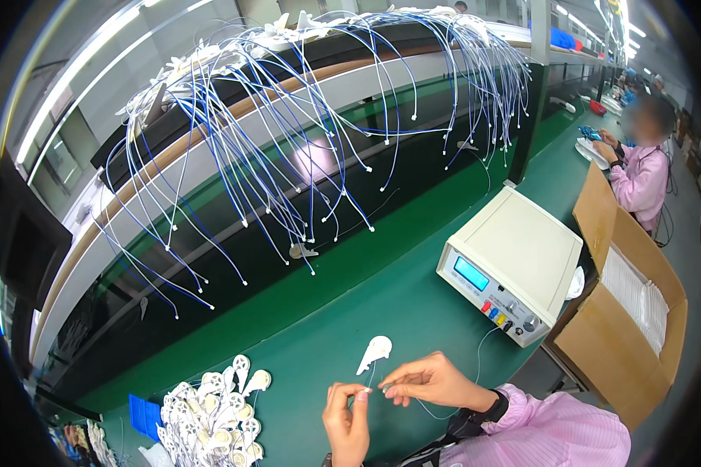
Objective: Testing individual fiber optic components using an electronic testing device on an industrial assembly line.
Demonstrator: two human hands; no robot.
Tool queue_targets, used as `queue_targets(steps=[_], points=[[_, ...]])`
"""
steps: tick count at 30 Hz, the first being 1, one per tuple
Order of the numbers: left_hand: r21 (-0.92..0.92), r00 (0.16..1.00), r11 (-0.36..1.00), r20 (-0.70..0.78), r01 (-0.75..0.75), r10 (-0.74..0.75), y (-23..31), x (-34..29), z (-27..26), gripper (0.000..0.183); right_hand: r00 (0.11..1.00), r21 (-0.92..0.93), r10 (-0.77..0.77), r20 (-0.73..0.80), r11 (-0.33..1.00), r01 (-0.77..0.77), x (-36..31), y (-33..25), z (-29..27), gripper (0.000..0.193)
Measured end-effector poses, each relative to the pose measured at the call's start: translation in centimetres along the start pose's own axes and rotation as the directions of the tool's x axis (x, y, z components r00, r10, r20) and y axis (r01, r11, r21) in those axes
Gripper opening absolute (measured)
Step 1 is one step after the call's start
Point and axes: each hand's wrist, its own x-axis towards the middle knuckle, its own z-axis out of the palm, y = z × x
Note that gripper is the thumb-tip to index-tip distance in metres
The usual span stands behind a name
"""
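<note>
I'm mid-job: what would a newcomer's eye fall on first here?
First, the great fringe of blue and white cables hanging across the upper view. Next, the cream instrument with its lit blue screen, right of centre on the green bench. Then, at lower centre, the left hand and right hand pinching close together, just below a white part.

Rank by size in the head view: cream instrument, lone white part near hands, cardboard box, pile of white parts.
1. Cardboard box
2. Cream instrument
3. Pile of white parts
4. Lone white part
</note>
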Motion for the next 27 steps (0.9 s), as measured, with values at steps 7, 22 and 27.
queue_targets(steps=[7, 22, 27], points=[[0.537, 0.921, 0.748, 0.217, -0.390, 0.325, -0.1, 0.4, 0.5, 0.004, 0.995, -0.242, -0.101, -0.009, 0.965, 0.096, 0.2, -0.9, -0.1, 0.020], [0.595, 0.874, 0.641, 0.318, -0.485, 0.367, -0.7, 0.5, 0.5, 0.004, 0.978, -0.406, -0.191, 0.087, 0.890, 0.210, 0.2, 0.1, -1.1, 0.021], [0.592, 0.868, 0.635, 0.341, -0.496, 0.360, -0.9, 0.3, 0.4, 0.004, 0.981, -0.488, -0.153, 0.116, 0.852, 0.190, -0.2, -0.1, -0.9, 0.018]])
